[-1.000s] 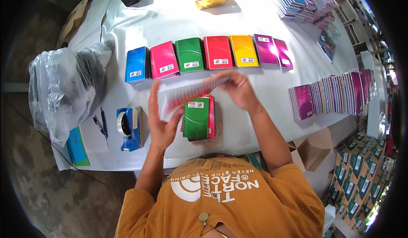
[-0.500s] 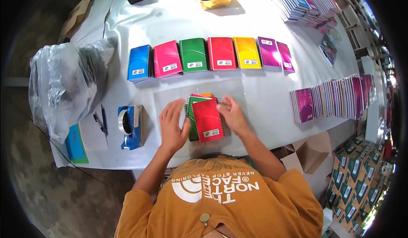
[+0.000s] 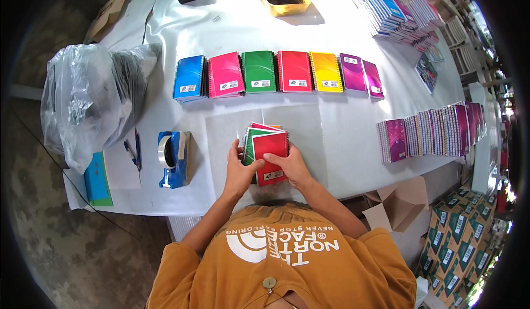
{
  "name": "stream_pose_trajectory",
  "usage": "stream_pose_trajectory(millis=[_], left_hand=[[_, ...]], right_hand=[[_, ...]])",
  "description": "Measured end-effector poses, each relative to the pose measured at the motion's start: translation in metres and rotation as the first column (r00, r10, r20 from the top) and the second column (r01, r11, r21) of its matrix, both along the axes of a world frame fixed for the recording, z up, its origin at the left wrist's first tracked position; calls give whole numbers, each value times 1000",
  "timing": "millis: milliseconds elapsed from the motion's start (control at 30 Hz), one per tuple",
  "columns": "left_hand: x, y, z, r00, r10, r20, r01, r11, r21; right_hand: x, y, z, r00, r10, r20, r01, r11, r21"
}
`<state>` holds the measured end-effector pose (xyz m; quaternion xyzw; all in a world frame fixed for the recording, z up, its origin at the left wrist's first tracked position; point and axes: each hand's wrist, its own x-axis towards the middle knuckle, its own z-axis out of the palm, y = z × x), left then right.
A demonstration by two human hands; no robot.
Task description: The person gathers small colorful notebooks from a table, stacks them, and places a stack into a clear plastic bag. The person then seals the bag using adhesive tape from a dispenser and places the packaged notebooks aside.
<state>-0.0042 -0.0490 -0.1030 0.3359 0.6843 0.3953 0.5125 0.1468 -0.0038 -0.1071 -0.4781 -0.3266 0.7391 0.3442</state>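
A small fanned stack of spiral notebooks [image 3: 271,149] lies in front of me, a red one on top, with green, pink and orange ones showing beneath it. My left hand [image 3: 242,170] wraps the stack's left side, its thumb at the lower left of the red cover. From the right, my right hand [image 3: 292,167] grips the other side, thumb pressed on the red cover. The fingers under or behind the stack are partly hidden. A clear plastic sheet [image 3: 223,129] lies flat under the stack.
Beyond my hands runs a row of notebook piles: blue [image 3: 189,77], pink, green, red [image 3: 295,69], yellow and purple. A blue tape dispenser [image 3: 175,160], scissors [image 3: 134,151] and plastic bag [image 3: 91,102] are left. Purple notebooks [image 3: 395,138] line the right; a yellow tub [image 3: 284,8] stands far back.
Both hands have closed in from beside the stack and now grip it from left and right. The notebooks look slightly shifted under the red one. The view has moved a little.
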Motion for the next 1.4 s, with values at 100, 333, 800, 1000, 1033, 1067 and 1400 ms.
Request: stream_pose_trajectory(millis=[100,333,800,1000,1033,1067,1400], left_hand=[[-16,-10,4,972,-177,153,154,976,155],[3,-8,-12,940,-239,243,140,921,363],[2,4,-73,968,-248,-46,235,823,518],[1,5,-16,927,-374,39,353,901,251],[2,6,4,905,-354,234,313,930,193],[-7,11,7,884,-440,157,419,896,150],[-175,175,-15,375,203,-904,-357,932,61]], right_hand=[[7,-22,2,992,-10,-128,51,944,326],[21,-13,-24,988,63,142,-139,770,623],[19,-3,-51,979,82,189,-195,670,716],[28,-1,-23,988,152,36,-151,871,468],[28,-1,-6,988,148,-34,-121,902,415],[28,-3,2,984,115,-134,-65,942,330],[13,3,-21,989,-2,-148,-13,995,-98]])
